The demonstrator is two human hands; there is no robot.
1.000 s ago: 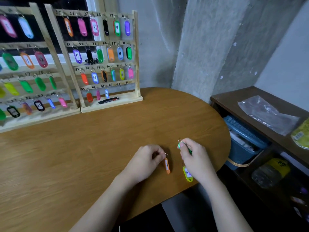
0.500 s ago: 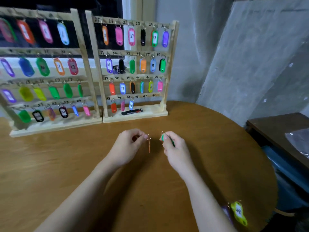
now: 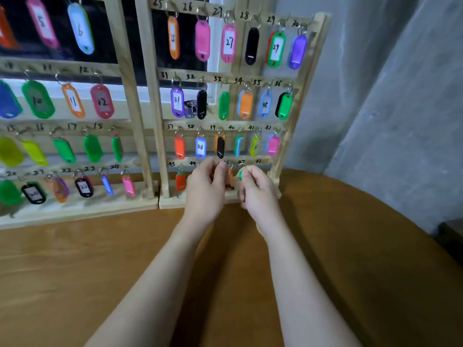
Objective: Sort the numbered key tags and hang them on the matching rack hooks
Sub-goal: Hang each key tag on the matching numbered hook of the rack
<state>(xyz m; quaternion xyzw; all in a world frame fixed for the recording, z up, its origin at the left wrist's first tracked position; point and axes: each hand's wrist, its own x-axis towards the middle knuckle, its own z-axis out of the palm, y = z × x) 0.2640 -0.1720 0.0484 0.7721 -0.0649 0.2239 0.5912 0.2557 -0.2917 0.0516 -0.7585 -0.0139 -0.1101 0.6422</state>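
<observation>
The sorting is looking nearly finished, judging by how full the two racks are sitting. The left rack (image 3: 130, 136) is carrying tags across its visible rows, and the right rack (image 3: 298, 113) is holding tags under numbers 25 through 42, with a red tag (image 3: 180, 181) hanging at 43 on the bottom row. The person is working at that bottom row now. The left hand (image 3: 204, 190) is pinching the ring of an orange tag (image 3: 230, 178) between thumb and fingers, and is bringing it up under the rail near the hooks marked about 45 or 46; the numbers there are partly hidden by the fingers, so the exact hook cannot be told. The right hand (image 3: 258, 190) is gripping a green tag (image 3: 241, 174) with curled fingers, holding it just under the 47 mark, close beside the orange one. Neither tag is plainly seated on a hook yet. The hooks at 47 and 48 are appearing bare, so at least these two tags are waiting to go up, and the hands are covering part of the row, which may be hiding more. The table (image 3: 350, 259) is showing no loose tags in the visible part, so little seems to be remaining beyond these last hangings.
</observation>
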